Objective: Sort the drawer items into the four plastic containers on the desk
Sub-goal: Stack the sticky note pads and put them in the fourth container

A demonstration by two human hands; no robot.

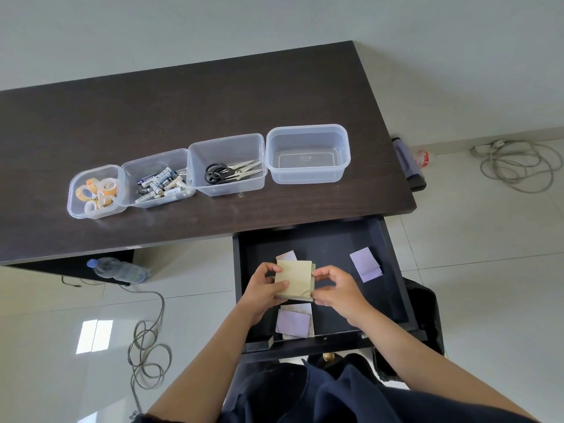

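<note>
Four containers (308, 154) line the dark desk (183, 102), seemingly beside pale wall.

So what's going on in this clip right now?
A person is clearing an open drawer. Both the left hand and right hand hold a yellow sticky-note pad above it. Purple pads remain inside. Three desk containers hold tape, batteries and scissors; the rightmost container is empty.

Bright daylight; floor (94, 335) glare; wide-angle edge distortion

Bare desk (213, 96) behind containers (227, 166); rightmost container (308, 154) empty.
</note>
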